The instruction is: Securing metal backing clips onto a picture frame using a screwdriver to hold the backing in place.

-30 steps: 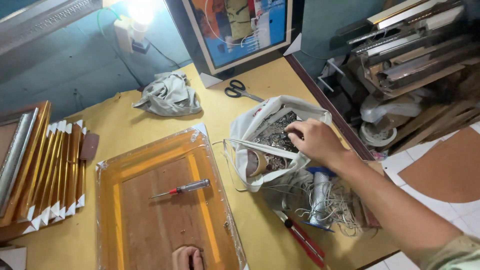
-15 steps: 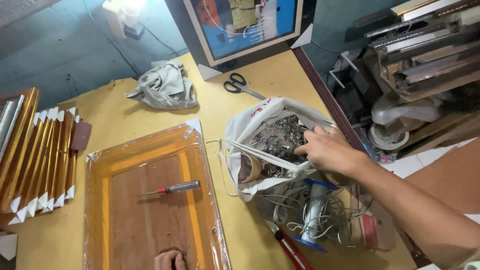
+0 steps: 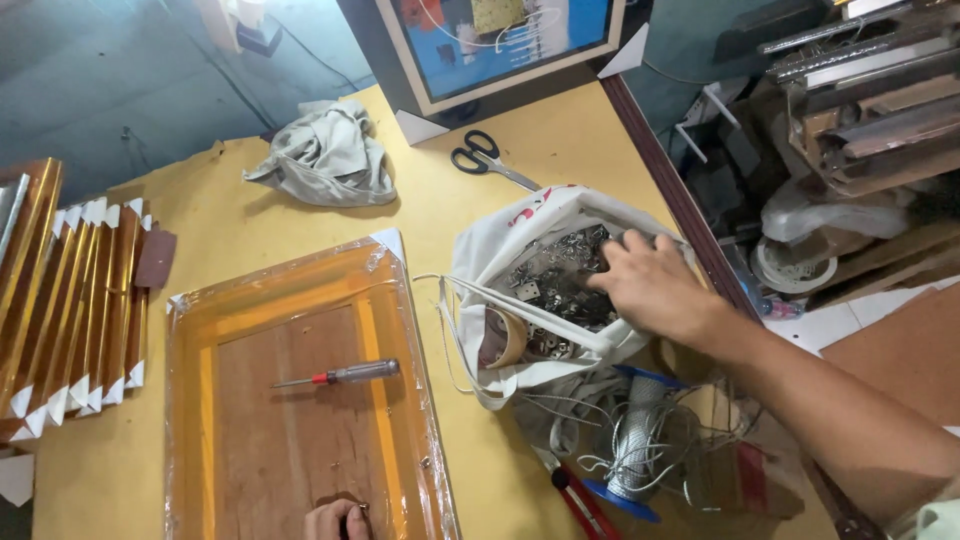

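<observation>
Inside the white bag (image 3: 560,215), right hand (image 3: 655,285) touches metal hardware (image 3: 555,280).

A white cloth bag (image 3: 560,290) with red markings sits open on the yellow table (image 3: 560,170), beside a plastic-wrapped frame (image 3: 300,400).

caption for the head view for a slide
Right hand reaches into a white bag of metal hardware; left hand rests on a wrapped frame.
</observation>
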